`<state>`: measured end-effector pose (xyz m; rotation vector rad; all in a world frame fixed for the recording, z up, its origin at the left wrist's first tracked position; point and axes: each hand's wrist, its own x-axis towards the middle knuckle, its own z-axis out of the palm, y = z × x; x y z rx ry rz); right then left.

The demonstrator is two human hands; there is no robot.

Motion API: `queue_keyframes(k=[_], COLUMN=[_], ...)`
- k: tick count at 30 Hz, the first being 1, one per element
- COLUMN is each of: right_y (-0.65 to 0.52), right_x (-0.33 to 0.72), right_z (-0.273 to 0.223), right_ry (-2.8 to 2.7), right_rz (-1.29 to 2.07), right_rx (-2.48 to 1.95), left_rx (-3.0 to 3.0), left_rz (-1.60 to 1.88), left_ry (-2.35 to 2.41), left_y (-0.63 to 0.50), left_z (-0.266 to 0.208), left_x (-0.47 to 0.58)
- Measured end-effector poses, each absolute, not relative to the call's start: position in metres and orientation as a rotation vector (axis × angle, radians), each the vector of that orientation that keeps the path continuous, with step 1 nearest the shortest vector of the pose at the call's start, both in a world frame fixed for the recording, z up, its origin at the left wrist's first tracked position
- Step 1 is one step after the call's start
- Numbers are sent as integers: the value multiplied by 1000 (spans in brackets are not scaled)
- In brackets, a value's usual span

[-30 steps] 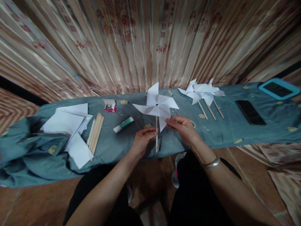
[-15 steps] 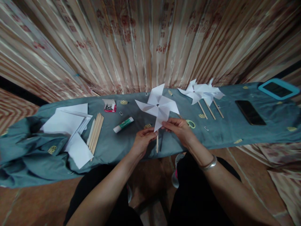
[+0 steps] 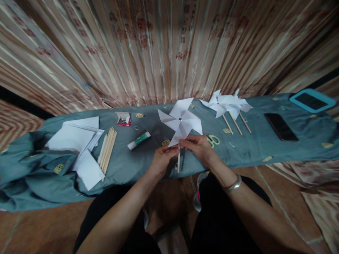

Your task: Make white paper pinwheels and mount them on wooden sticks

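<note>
A white paper pinwheel [image 3: 185, 121] with a silver pin at its centre is held up over the middle of the table. Its wooden stick [image 3: 178, 164] points down towards me. My left hand [image 3: 164, 160] is closed, thumb and fingers pinching the stick just beneath the blades. From the other side my right hand [image 3: 198, 148] also pinches at the top of the stick, beside the lowest blade; the fingers partly hide the contact. Green-handled scissors [image 3: 214, 140] lie right behind my right hand, their blades partly hidden.
On the cloth-covered table [image 3: 249, 151], finished pinwheels [image 3: 222, 103] lie at back right, near a phone [image 3: 281, 127] and a blue-framed tablet [image 3: 312, 100]. Leftward are a glue stick [image 3: 139, 140], a small box of pins [image 3: 123, 120], wooden sticks [image 3: 108, 150] and white paper [image 3: 72, 137].
The pinwheel's blades have turned a little clockwise, and its centre has shifted slightly right. Both hands keep their places around the stick, and more of the scissors shows.
</note>
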<state>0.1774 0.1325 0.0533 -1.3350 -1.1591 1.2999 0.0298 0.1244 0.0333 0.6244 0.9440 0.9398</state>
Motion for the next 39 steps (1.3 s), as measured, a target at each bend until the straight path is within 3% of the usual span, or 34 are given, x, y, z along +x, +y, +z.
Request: queue_keyframes(k=[12, 28, 35, 39], right_y=[115, 115, 129, 140], right_x=[185, 195, 257, 295], right_z=[48, 37, 44, 55], right_ry=[-1590, -1630, -1569, -1638], right_rz=[941, 929, 577, 145], right_rx=[-1508, -1552, -1836, -2234], left_rx=[548, 493, 538, 550], left_rz=[991, 1054, 1030, 1027], left_ry=[966, 922, 951, 937], left_y=[130, 137, 137, 138], left_z=[36, 35, 38, 41], left_x=[29, 41, 33, 30])
